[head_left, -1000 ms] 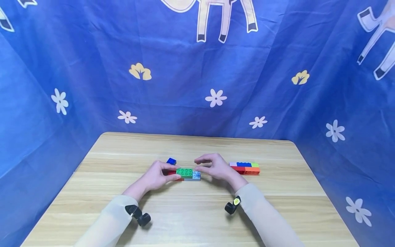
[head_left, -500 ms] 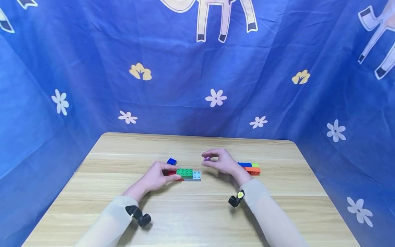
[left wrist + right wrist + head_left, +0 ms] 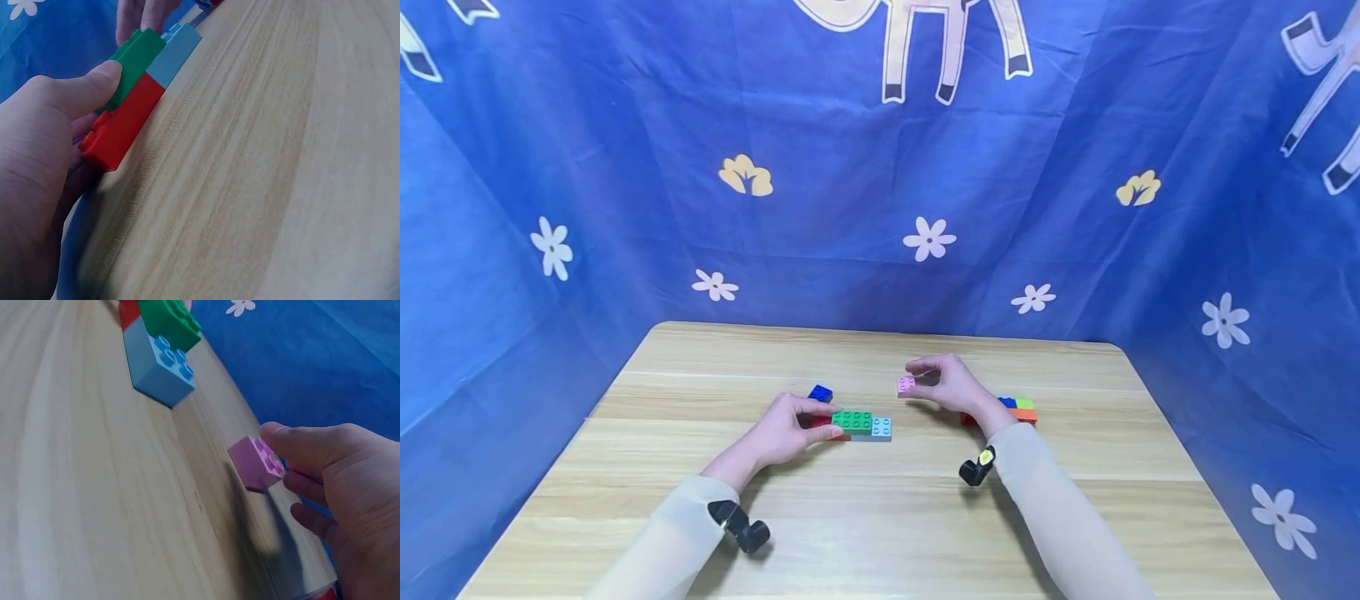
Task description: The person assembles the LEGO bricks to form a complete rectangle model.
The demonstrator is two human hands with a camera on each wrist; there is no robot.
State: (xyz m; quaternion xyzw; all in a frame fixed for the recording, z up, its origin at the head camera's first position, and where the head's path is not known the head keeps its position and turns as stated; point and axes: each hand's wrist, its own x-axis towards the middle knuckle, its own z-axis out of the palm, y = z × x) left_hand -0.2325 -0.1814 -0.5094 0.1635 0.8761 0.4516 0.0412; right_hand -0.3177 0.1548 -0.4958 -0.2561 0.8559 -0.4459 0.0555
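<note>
My left hand (image 3: 786, 427) holds a green brick (image 3: 852, 422) between thumb and fingers, the thumb on its near side. The green brick sits across a red brick (image 3: 124, 128) and a light blue brick (image 3: 177, 53) lying end to end on the table. My right hand (image 3: 947, 385) is at a small pink brick (image 3: 905, 384) with four-stud top showing. In the right wrist view the pink brick (image 3: 253, 465) has its side face uncovered. The right thumb (image 3: 300, 442) overlaps its upper corner, and the other fingers are loosely bent beside it.
A dark blue brick (image 3: 822, 392) stands behind my left fingers. Past my right wrist lies a second group with an orange brick (image 3: 1025, 415) and a lime brick (image 3: 1025, 403), partly hidden by the arm. A blue curtain (image 3: 970, 275) hangs behind the table (image 3: 865, 533).
My right hand has moved right, away from the light blue brick, and the pink brick has come into sight at its fingertips. The left hand keeps its grip and place.
</note>
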